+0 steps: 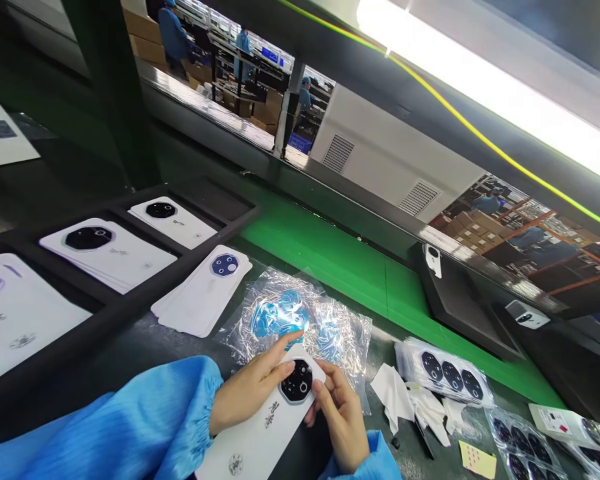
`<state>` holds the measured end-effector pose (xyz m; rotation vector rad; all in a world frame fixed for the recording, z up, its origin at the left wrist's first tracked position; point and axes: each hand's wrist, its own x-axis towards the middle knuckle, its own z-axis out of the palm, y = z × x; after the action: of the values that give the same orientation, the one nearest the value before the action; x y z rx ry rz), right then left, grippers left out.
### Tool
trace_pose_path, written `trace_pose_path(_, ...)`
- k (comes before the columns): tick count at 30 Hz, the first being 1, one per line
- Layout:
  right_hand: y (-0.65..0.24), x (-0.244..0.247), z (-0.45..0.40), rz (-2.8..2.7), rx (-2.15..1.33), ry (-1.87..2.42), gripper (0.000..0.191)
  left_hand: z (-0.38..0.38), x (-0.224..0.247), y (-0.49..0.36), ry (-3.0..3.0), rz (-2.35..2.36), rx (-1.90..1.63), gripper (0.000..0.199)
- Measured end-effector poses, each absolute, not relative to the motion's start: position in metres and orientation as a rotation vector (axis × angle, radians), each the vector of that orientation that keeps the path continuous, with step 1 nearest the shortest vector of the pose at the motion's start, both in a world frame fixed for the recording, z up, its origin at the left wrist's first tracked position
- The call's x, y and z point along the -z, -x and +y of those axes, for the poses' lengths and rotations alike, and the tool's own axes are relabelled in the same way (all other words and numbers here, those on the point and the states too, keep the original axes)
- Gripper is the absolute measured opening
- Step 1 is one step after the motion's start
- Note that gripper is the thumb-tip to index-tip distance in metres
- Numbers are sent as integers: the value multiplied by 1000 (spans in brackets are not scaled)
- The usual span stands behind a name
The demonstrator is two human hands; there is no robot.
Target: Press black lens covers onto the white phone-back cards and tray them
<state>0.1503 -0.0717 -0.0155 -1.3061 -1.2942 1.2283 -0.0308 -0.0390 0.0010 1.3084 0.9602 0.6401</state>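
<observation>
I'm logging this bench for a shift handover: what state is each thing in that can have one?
Panel: held, printed face up
Left hand: on the panel, thumb on top
Right hand: pinching the panel's edge
Loose stack: fanned
Tray: holding stacked panels
Plastic bags: crumpled
Tissue: crumpled
Lamp: lit

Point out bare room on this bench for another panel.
Bare: the green strip between the clear bags and the back ledge; most of the black tray at right, past the white panel at its end. Crowded: right of the right hand, with white wipes and lens sheets; ahead, those bags.
</observation>
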Motion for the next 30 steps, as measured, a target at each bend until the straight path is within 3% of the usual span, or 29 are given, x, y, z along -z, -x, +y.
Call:
trace_pose_path(5, -142, 7, -72, -1127, -1388, 1277, 45, -36, -2, 31, -1260, 927, -623, 56)
trace_pose_path(9, -141, 5, -74, -1156, -1322, 1284, 46, -37, -3, 31, -1239, 895, -549, 79)
trace_pose_path(12, -140, 6, -76, -1162, -1272, 1292, 46, -38, -1, 31, -1240, 890, -531, 84)
trace_pose_path(19, -130, 9, -80, -1152, -1178, 1279, 26, -41, 2, 30, -1208, 816, -591, 83)
trace_pose_path(30, -133, 12, -79, -1108, -1270, 1240, 22, -40, 2, 31, -975, 690, -507, 98)
